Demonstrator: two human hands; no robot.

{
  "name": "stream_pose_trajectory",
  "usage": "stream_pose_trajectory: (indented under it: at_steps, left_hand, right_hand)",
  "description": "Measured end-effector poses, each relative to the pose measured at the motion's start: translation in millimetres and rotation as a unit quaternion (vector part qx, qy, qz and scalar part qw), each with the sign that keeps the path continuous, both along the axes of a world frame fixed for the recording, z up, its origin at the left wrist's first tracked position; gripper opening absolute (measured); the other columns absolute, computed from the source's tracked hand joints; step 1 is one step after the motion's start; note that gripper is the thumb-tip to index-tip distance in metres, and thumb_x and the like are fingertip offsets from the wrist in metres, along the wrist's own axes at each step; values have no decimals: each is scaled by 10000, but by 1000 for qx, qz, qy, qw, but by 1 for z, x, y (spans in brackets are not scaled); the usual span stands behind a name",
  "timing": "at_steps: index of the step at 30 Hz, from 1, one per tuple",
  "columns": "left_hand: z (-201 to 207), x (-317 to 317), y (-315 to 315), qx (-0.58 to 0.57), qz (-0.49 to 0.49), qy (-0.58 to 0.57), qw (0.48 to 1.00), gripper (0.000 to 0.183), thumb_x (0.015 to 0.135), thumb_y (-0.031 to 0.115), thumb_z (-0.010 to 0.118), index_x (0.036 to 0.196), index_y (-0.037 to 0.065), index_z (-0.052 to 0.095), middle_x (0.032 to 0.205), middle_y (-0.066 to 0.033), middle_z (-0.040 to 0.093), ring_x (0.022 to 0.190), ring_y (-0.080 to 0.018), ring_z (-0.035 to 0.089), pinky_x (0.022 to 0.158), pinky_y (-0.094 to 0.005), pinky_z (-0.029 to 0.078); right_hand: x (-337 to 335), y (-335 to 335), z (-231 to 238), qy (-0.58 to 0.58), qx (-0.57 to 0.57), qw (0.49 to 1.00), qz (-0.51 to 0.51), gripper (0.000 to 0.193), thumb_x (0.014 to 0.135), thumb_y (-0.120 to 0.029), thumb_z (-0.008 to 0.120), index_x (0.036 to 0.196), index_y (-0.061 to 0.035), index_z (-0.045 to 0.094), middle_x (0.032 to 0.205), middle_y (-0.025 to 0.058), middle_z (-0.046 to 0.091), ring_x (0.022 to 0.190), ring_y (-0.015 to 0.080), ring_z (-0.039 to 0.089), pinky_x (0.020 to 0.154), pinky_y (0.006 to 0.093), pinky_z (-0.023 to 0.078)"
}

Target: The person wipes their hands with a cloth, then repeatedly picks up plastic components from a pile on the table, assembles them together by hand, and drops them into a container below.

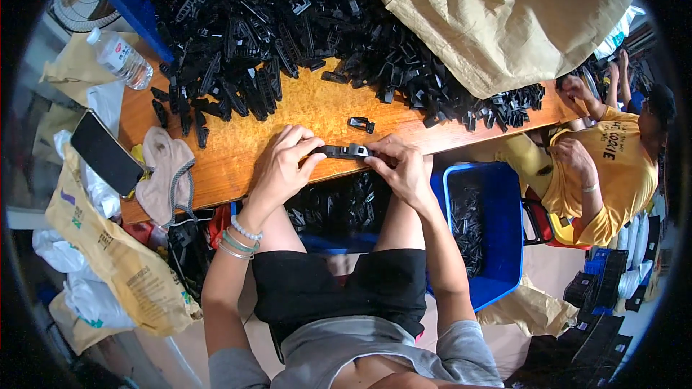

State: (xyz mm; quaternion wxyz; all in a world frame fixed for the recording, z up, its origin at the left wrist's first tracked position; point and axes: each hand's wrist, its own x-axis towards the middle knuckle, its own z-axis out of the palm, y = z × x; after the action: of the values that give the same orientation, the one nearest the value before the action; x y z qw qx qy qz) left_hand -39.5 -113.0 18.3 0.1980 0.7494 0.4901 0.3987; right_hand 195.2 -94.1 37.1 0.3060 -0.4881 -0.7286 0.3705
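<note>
Above the table's near edge, a short black plastic strap piece (pixel 333 151) is stretched level between my two hands. My left hand (pixel 287 162) is closed, pinching its left end between thumb and fingers. At the other end, my right hand (pixel 401 166) grips a black buckle-like part (pixel 356 150) with a pale spot showing in it; whether the two parts are joined I cannot make out. Just beyond the fingers, one loose black plastic clip (pixel 361 124) lies on the wooden table (pixel 303 104). A large heap of black ladder-like plastic straps (pixel 245 36) covers the far side.
Smaller black clips (pixel 461 101) spill from under a tan woven sack (pixel 497 14). A phone (pixel 105 151), a cloth (pixel 166 176) and a water bottle (pixel 121 59) are at left. A blue bin (pixel 497 274) stands by my right leg. Another person in yellow (pixel 613 158) sits at right.
</note>
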Motion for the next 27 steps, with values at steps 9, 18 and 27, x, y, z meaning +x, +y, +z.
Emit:
stream_pose_trajectory:
  at_steps: [9,18,27]
  left_hand:
    - [1,8,3,-11,-55,-32,998,162,772,-11,682,922,-58,644,892,-139,571,865,-300,544,774,-380,458]
    - [9,-47,3,83,94,31,992,231,774,39,700,993,-32,682,944,-133,597,881,-294,577,763,-373,487]
    - [30,-52,21,160,12,298,941,245,719,1,627,959,-46,645,1024,-135,599,983,-288,538,860,-384,447]
  right_hand:
    - [-11,6,-9,4,106,993,49,257,713,26,735,968,6,717,915,107,612,896,277,582,781,354,471]
    - [11,2,7,-14,2,998,64,313,777,-120,757,1068,-18,702,976,135,646,994,280,609,885,376,481]
    - [-33,26,-12,-76,181,979,-63,290,792,-38,700,1069,17,636,1046,174,600,947,336,623,806,373,516]
